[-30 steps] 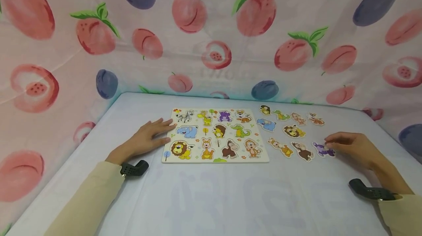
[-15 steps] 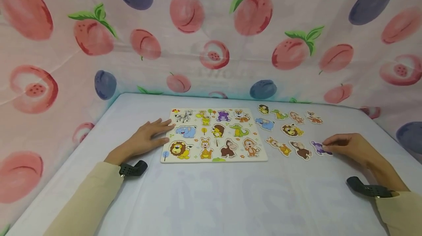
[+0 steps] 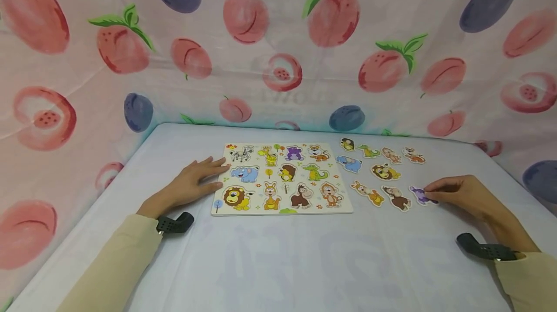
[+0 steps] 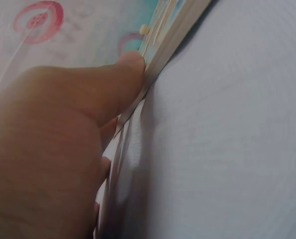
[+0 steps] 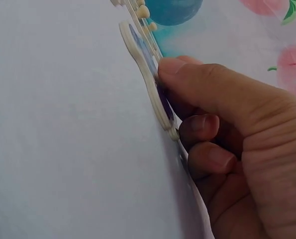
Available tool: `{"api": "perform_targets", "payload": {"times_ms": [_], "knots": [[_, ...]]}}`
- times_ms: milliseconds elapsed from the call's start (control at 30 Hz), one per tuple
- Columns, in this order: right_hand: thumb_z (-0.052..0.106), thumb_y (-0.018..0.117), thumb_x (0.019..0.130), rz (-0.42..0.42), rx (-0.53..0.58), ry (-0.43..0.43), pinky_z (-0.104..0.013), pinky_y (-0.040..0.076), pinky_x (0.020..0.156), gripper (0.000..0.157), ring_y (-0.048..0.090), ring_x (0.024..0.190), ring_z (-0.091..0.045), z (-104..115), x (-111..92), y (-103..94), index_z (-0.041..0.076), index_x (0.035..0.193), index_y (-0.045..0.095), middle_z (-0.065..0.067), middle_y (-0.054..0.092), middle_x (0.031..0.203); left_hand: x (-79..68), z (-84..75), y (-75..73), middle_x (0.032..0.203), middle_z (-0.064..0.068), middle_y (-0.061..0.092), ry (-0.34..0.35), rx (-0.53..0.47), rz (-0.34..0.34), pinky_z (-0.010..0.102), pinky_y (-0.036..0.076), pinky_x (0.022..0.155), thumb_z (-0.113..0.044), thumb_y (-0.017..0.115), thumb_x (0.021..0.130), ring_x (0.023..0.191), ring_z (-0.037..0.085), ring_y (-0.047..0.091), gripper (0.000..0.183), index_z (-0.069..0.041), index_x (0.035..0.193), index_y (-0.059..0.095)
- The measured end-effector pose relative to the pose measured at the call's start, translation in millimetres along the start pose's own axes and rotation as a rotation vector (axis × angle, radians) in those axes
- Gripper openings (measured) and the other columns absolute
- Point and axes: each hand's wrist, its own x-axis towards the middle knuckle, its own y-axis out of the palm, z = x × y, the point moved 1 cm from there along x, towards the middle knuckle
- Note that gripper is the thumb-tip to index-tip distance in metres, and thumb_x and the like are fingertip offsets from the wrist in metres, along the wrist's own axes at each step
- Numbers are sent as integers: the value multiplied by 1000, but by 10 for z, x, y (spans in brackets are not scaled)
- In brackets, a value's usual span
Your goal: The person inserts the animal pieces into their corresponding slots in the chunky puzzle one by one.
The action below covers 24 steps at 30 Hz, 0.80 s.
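Observation:
A purple hippo puzzle piece [image 3: 418, 194] lies at the right end of the near row of loose pieces. My right hand [image 3: 467, 197] pinches it from above between thumb and index finger, the other fingers folded under in the right wrist view. The piece's pale edge [image 5: 147, 74] shows there, close over the white cloth. At the left, my left hand [image 3: 191, 181] rests with extended fingers on the left edge of the animal puzzle board [image 3: 283, 213]. Its thumb [image 4: 130, 64] presses the board's side. The zebra [image 3: 241, 154] and giraffe [image 3: 268, 156] sit in the board.
Loose knobbed pieces lie right of the board: a kangaroo [image 3: 367, 193], a gorilla [image 3: 397, 198], a lion [image 3: 386, 172], an elephant [image 3: 349, 163], a crocodile [image 3: 369, 151], a hedgehog [image 3: 347, 144], a monkey [image 3: 391, 156] and a tiger [image 3: 413, 155]. A fruit-patterned curtain [image 3: 322, 70] stands behind.
My right fingertips have come down and slightly left onto the hippo piece and now pinch it. The left hand stays at the board's edge. The head view has shifted slightly.

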Motion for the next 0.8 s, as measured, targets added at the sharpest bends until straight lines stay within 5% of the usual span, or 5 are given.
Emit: {"api": "perform_targets", "payload": {"times_ms": [467, 800], "knots": [[36, 73, 85, 10, -3, -30, -7, 42, 73, 34, 46, 89, 16, 59, 6, -18, 10, 106, 74, -15, 67, 114, 0, 11, 5, 152, 7, 34, 15, 3, -18, 56, 6, 114, -39, 58, 94, 142, 36, 17, 55, -16, 143, 47], [44, 73, 82, -24, -19, -26, -14, 44, 70, 43, 55, 86, -9, 17, 11, 12, 10, 108, 71, -9, 67, 105, 11, 18, 8, 153, 6, 32, -6, 6, -1, 55, 5, 114, -39, 57, 95, 143, 35, 15, 56, -17, 144, 45]]}}
